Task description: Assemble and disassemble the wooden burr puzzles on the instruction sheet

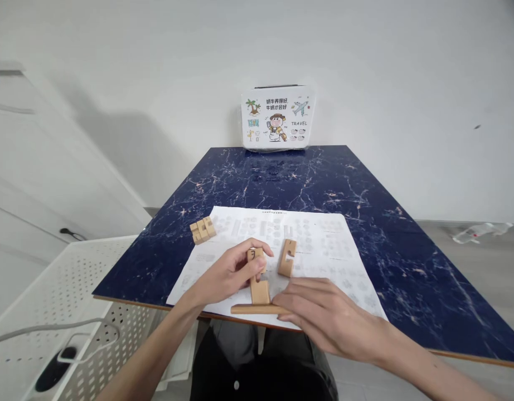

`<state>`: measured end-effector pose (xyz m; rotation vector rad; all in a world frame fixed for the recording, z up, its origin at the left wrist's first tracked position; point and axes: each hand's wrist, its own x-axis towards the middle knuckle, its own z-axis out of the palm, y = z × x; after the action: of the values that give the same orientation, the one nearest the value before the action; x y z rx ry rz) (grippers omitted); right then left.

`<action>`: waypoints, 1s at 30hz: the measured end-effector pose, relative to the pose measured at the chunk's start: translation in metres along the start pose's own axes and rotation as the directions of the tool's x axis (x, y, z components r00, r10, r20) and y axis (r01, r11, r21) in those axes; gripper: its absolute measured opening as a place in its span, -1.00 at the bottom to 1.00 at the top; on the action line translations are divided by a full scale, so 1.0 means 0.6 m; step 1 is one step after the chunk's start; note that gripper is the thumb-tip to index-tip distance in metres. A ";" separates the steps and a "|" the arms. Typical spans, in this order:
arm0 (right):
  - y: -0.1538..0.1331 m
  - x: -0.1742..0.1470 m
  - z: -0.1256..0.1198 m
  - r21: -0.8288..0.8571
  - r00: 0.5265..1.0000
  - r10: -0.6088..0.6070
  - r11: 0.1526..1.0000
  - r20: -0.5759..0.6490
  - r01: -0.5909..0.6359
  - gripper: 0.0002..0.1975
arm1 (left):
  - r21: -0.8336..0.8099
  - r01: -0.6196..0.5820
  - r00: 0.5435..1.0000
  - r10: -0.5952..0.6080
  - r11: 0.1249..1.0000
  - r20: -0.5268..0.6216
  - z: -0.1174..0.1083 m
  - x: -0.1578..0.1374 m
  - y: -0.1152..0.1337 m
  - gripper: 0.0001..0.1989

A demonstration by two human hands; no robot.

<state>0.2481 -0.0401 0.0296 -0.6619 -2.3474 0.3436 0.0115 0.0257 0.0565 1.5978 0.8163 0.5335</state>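
My left hand (240, 268) is closed around a notched wooden puzzle block (260, 292). That block stands over the printed sheet, with a dark mark on its upper end and its lower end at a thin wooden strip (251, 309). My right hand (319, 309) has its fingers over the right end of this strip, close to the table's front edge; that end is hidden. Between and beyond the hands, a second notched wooden block (287, 258) lies on the sheet. Several wooden pieces (203, 230) sit side by side at the sheet's left edge.
A printed paper sheet (324, 239) covers the front of the dark blue marbled table (257, 178). Against the wall at the back stands a white cartoon-printed case (277, 118). On the left are a white perforated surface (98, 262) and a grey cable (52, 327).
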 end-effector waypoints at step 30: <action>-0.025 -0.034 -0.010 0.042 0.995 0.015 0.999 0.099 -0.020 -0.79 | 0.200 -0.146 0.970 0.180 0.969 -0.162 0.004 0.050 0.005 -0.66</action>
<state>0.2600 -0.0634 0.0294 -0.6591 -2.4223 0.4424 0.0331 0.0467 0.0562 1.8197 0.8943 0.7457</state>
